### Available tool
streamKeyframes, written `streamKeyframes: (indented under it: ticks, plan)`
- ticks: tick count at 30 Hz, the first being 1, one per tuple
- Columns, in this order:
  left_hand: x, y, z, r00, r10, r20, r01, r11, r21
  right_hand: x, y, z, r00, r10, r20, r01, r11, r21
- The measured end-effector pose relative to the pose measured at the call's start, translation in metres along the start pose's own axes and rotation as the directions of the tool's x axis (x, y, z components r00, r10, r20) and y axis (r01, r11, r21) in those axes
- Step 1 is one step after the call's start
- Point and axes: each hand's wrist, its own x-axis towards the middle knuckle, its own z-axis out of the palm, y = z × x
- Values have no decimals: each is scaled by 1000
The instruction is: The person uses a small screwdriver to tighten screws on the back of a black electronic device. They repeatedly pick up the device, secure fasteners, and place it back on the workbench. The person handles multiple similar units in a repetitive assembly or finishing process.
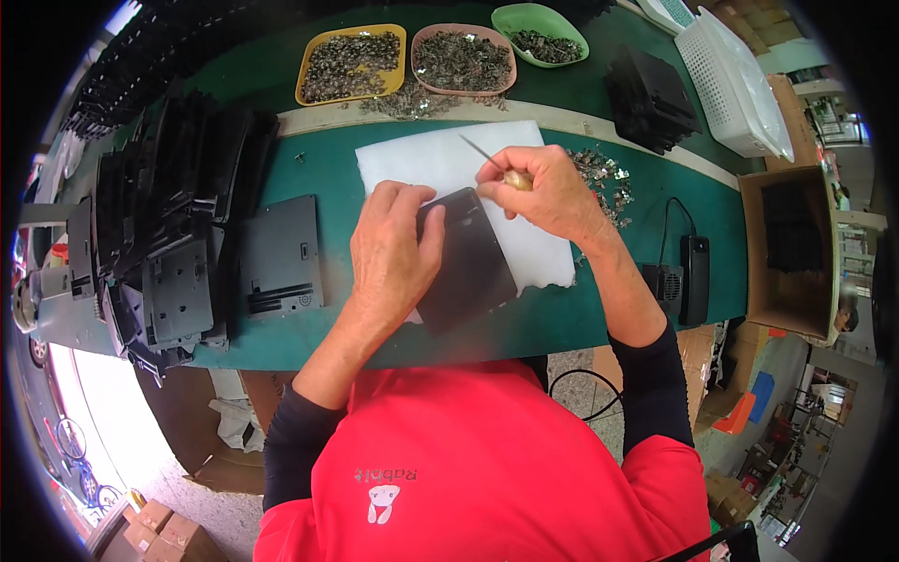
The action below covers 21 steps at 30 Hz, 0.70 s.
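Observation:
A flat black plastic panel [465,267] with rounded corners lies tilted over a white foam sheet [403,155] in front of me. My left hand [398,234] grips the panel's left edge near its far corner, thumb on top and fingers bent over the side. In my right hand [548,192] is a thin pointed tool [518,180], with a yellowish handle and a narrow metal shaft slanting up to the left. That hand is closed around the handle, just by the panel's far right corner. Whether its fingers touch the panel I cannot tell.
Black panels [178,281] are heaped on the left, with a single grey-black panel [281,253] beside them. Yellow [304,70], pink [510,70] and green [506,19] trays hold small metal clips. Loose clips [609,183], a black device [694,281] and a cardboard box [791,314] are right.

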Motion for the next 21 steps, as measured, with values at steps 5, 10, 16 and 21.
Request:
streamKeyframes:
  ticks: [5,10,16,21]
  plan:
    - [-15,-4,-5,997,83,-8,-74,931,357,-5,12,-1,994,-1,110,-11,994,105]
    - [-28,-13,-14,983,-169,69,145,953,266,-4,13,-1,984,99,148,-118,985,123]
    - [-25,-10,-21,951,-264,160,259,964,53,-6,23,3,989,115,95,-131,974,183]
    - [-25,-4,-14,930,-328,166,368,813,-451,-15,15,-6,993,119,8,-115,946,304]
